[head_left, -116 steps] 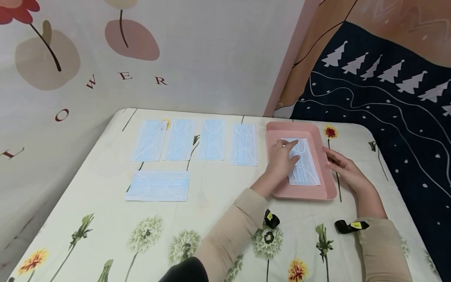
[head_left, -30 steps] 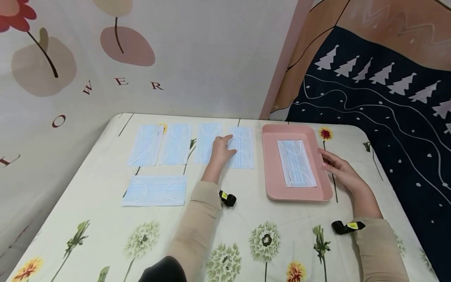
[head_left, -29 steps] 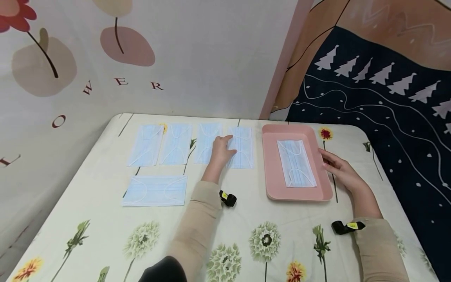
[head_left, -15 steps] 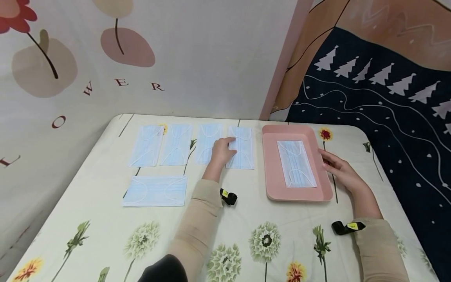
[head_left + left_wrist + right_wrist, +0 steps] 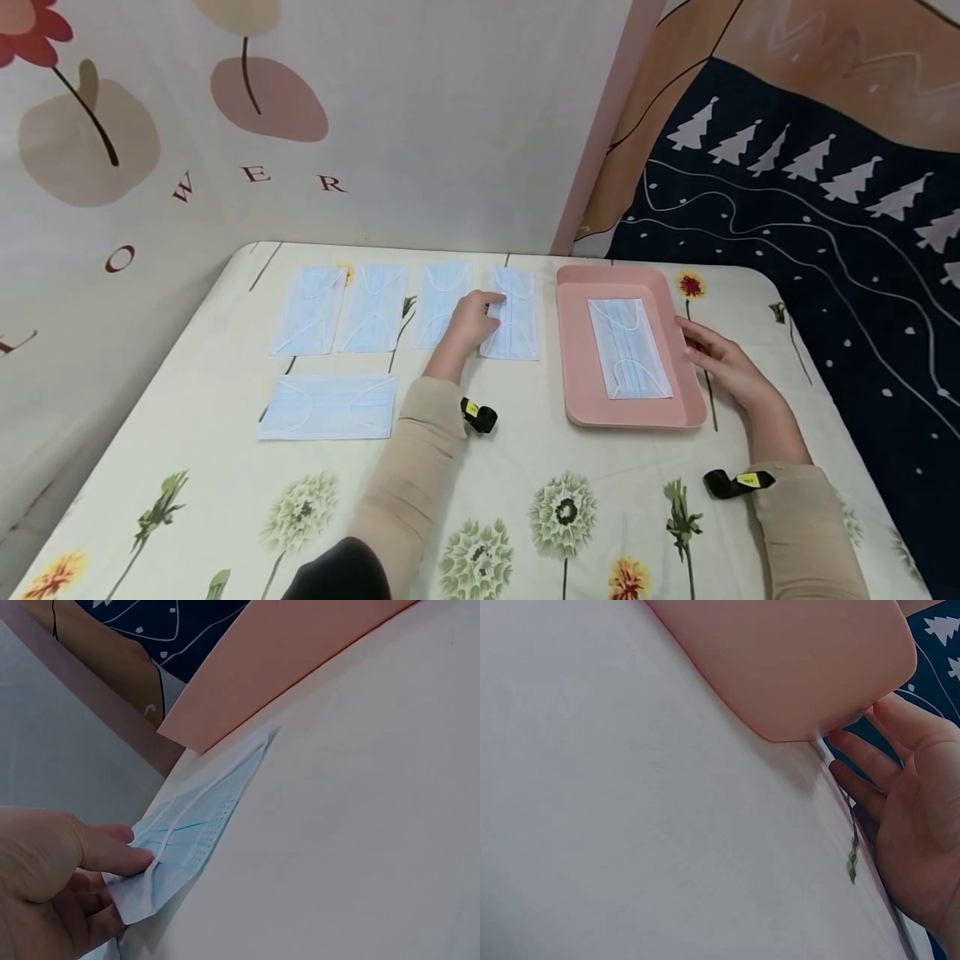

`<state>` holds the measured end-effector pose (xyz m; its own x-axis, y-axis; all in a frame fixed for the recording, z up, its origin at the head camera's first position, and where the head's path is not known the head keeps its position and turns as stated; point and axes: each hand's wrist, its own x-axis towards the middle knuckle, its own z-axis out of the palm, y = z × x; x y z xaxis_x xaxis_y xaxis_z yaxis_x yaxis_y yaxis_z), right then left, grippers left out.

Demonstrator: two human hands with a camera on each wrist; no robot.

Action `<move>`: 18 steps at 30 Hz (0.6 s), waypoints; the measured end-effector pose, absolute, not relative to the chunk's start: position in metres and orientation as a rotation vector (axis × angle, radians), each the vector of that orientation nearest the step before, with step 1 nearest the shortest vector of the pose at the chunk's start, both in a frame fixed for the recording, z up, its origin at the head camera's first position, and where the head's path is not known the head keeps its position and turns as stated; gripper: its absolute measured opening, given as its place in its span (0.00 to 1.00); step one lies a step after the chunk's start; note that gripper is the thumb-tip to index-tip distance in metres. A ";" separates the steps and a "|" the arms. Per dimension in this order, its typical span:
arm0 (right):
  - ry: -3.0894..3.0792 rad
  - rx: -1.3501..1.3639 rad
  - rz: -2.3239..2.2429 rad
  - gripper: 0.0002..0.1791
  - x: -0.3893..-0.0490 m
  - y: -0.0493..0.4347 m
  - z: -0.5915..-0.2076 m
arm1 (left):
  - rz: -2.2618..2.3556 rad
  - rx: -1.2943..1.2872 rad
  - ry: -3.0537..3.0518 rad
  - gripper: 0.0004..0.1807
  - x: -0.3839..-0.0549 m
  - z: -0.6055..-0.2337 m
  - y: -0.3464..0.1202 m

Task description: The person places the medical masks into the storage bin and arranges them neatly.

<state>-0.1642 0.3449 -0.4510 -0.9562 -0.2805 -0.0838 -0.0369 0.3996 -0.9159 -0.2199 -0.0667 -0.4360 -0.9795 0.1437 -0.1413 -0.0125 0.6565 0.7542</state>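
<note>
Nearest, a pale-blue pleated rectangular face mask (image 5: 327,407) lies crosswise on the white flower-printed tablecloth (image 5: 225,483). Beyond, the relaxed right hand (image 5: 726,362) touches the right side of a pink rectangular tray (image 5: 579,358) bearing a second mask (image 5: 630,350); the left hand (image 5: 469,325) pinches the rightmost mask (image 5: 519,321) in a row of four.

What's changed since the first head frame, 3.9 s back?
The left hand moved left, out of the pink tray, leaving the tray's mask lying there. It now pinches the near-left edge of the row's rightmost mask. Unchanged: right hand at the tray's right rim; the other four masks on the table.
</note>
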 end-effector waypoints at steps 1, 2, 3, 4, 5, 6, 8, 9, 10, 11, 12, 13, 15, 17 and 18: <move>2.429 -0.282 -1.586 0.33 -0.164 0.345 -0.451 | 1.223 0.111 2.679 0.26 -0.220 -0.435 -0.067; 2.427 -0.284 -1.588 0.33 -0.164 0.344 -0.451 | 1.225 0.114 2.673 0.26 -0.219 -0.434 -0.067; 2.424 -0.285 -1.591 0.33 -0.164 0.344 -0.451 | 1.219 0.120 2.671 0.27 -0.219 -0.434 -0.067; 2.421 -0.287 -1.594 0.32 -0.164 0.344 -0.451 | 1.212 0.129 2.671 0.28 -0.219 -0.433 -0.067; 2.420 -0.285 -1.597 0.32 -0.165 0.344 -0.451 | 1.204 0.137 2.674 0.28 -0.218 -0.432 -0.067; 2.420 -0.286 -1.597 0.32 -0.164 0.344 -0.451 | 1.199 0.143 2.678 0.29 -0.218 -0.432 -0.067; 2.424 -0.289 -1.595 0.32 -0.164 0.344 -0.451 | 1.201 0.152 2.682 0.30 -0.217 -0.431 -0.067; 2.425 -0.290 -1.595 0.32 -0.164 0.345 -0.451 | 1.201 0.158 2.687 0.31 -0.217 -0.431 -0.067; 2.426 -0.293 -1.595 0.32 -0.164 0.345 -0.451 | 1.208 0.162 2.689 0.32 -0.217 -0.431 -0.067; 2.427 -0.297 -1.596 0.32 -0.165 0.345 -0.451 | 1.219 0.161 2.688 0.32 -0.216 -0.432 -0.067; 2.427 -0.302 -1.598 0.32 -0.165 0.345 -0.451 | 1.227 0.160 2.688 0.32 -0.216 -0.432 -0.067; 2.427 -0.307 -1.601 0.32 -0.164 0.345 -0.451 | 1.236 0.160 2.688 0.33 -0.215 -0.432 -0.067; 2.429 -0.317 -1.601 0.32 -0.164 0.345 -0.452 | 1.263 0.153 2.683 0.33 -0.214 -0.431 -0.067; 2.431 -0.321 -1.603 0.32 -0.164 0.345 -0.452 | 1.296 0.147 2.680 0.34 -0.212 -0.431 -0.066; 2.431 -0.324 -1.605 0.32 -0.164 0.345 -0.452 | 1.317 0.144 2.678 0.34 -0.211 -0.430 -0.066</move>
<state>-0.1641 0.3455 -0.4519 -0.9538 -0.2956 -0.0539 -0.0666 0.3830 -0.9214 -0.2108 -0.0662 -0.4303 -0.9836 0.1533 -0.0954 0.0180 0.6093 0.7927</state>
